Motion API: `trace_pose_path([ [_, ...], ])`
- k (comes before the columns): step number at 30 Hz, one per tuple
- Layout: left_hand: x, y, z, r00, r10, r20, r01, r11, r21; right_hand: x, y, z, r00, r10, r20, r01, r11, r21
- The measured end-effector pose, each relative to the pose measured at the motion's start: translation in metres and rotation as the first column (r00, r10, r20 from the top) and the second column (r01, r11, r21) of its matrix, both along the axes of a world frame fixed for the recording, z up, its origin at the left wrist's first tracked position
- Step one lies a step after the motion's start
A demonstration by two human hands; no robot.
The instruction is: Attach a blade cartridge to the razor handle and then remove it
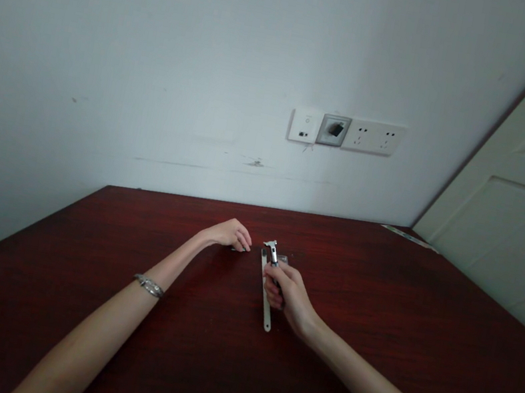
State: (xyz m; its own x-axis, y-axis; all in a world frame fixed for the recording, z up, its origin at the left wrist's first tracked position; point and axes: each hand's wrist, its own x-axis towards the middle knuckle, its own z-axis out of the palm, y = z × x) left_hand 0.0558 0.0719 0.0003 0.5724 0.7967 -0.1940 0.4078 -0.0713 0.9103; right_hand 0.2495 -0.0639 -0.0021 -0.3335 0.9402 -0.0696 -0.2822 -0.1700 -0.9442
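Note:
My right hand (290, 291) is closed around the dark handle of a small tool with a silver T-shaped head (273, 246), its head pointing away from me. Under and beside that hand lies a slim pale stick (266, 311) with a hole at its near end and a dark patch at its far end. A small, partly see-through flat item (283, 259) shows behind the right hand, mostly covered. To the left, my left hand (231, 234) rests low at the tabletop, fingers curled down over something small with a bit of green. Its fingers hide most of that thing.
The dark red wooden table (163, 355) reaches back to a white wall with sockets (373, 138) and a black plug (336, 130). A pale strip (410, 237) lies along the back right edge. On the right stands a white panelled door (520, 201).

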Motion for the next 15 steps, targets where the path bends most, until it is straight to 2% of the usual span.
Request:
trace_pose_path([
  [15, -0.0033, 0.0052, -0.0055, 0.998, 0.042, 0.056, -0.045, 0.998, 0.050, 0.0018, -0.0016, 0.0012, 0.999, -0.035, -0.040, 0.036, 0.999, 0.035],
])
